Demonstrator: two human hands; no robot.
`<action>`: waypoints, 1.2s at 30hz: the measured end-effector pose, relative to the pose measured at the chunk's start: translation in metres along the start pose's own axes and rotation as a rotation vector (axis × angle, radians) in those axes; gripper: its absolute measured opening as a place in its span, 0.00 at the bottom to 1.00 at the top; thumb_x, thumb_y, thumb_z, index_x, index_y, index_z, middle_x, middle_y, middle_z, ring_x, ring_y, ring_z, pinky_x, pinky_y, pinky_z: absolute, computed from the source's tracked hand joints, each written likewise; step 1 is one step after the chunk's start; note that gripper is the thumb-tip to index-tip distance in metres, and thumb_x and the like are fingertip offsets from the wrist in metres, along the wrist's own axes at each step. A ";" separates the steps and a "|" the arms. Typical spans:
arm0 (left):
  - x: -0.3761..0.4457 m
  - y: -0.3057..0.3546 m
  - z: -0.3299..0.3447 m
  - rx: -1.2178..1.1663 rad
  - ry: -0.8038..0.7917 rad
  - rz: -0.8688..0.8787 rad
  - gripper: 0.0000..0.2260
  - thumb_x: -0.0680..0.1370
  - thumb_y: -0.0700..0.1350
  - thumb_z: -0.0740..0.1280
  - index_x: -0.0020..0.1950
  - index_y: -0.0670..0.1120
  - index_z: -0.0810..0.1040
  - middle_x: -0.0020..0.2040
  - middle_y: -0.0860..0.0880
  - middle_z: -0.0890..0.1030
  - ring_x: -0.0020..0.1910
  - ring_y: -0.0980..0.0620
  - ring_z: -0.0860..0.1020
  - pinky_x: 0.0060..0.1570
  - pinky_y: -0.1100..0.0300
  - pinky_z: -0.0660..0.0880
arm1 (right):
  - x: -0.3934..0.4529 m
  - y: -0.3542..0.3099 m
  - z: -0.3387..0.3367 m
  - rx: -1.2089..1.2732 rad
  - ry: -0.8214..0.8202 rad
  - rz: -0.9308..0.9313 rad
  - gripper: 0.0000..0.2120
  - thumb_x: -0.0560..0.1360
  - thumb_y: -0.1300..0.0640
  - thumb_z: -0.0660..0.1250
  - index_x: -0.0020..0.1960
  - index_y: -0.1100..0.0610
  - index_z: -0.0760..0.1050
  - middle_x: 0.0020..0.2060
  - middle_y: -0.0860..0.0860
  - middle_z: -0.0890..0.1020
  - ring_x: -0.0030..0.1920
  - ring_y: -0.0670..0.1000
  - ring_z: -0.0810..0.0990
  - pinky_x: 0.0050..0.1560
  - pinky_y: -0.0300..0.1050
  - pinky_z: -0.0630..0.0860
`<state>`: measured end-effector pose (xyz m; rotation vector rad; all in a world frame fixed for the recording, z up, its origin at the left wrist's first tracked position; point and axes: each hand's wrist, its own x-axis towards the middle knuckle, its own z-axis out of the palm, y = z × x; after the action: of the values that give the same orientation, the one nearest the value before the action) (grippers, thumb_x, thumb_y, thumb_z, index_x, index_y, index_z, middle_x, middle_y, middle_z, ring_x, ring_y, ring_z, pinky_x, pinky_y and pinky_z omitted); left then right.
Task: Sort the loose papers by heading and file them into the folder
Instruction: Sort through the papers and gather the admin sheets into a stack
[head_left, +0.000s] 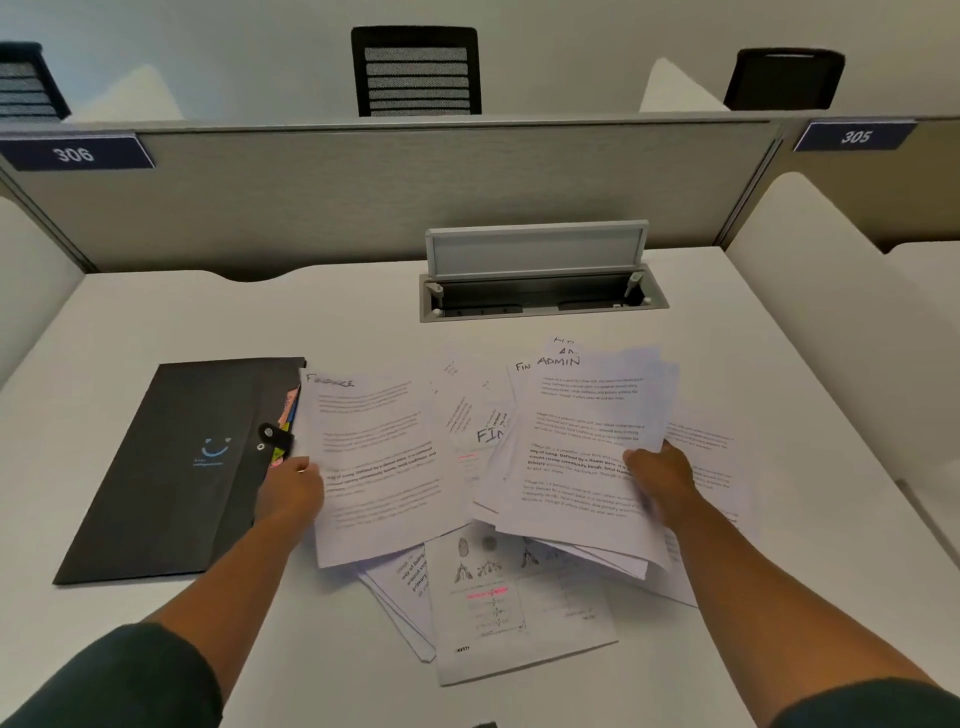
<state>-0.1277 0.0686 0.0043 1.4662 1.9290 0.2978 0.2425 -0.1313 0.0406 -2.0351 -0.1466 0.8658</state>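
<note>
A black folder with a snap strap lies on the left of the white desk, coloured tabs showing at its right edge. Loose printed papers are spread across the middle. My left hand pinches the left edge of a sheet headed "Finance", right beside the folder. My right hand grips a fanned stack of sheets, the top ones headed "Admin", lifted a little over the pile. More sheets, one with drawings and a pink highlight, lie underneath near the front.
An open cable tray with its lid raised sits in the desk behind the papers. A grey partition closes the back, with white side dividers left and right. Black chairs stand beyond it.
</note>
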 end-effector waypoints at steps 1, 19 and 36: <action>-0.002 0.001 0.003 -0.044 -0.043 0.023 0.14 0.83 0.44 0.58 0.64 0.43 0.78 0.61 0.41 0.79 0.54 0.41 0.76 0.52 0.49 0.73 | 0.000 0.001 0.000 0.019 0.000 0.010 0.19 0.77 0.64 0.63 0.68 0.58 0.72 0.61 0.55 0.79 0.51 0.54 0.77 0.53 0.43 0.73; -0.074 0.034 0.068 0.013 -0.341 0.112 0.15 0.69 0.52 0.78 0.40 0.48 0.73 0.43 0.47 0.78 0.38 0.52 0.75 0.39 0.58 0.71 | -0.014 0.011 -0.003 -0.018 -0.014 0.043 0.19 0.78 0.65 0.62 0.68 0.58 0.71 0.61 0.56 0.78 0.50 0.55 0.76 0.50 0.44 0.73; -0.105 0.028 0.090 -0.054 -0.348 0.162 0.11 0.76 0.46 0.69 0.58 0.48 0.77 0.55 0.50 0.82 0.49 0.51 0.80 0.46 0.58 0.77 | -0.029 0.022 -0.007 -0.068 -0.024 0.021 0.18 0.77 0.64 0.61 0.67 0.58 0.71 0.61 0.57 0.78 0.51 0.55 0.75 0.51 0.46 0.72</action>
<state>-0.0362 -0.0374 -0.0068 1.5286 1.5195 0.1528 0.2206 -0.1610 0.0411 -2.0930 -0.1710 0.9099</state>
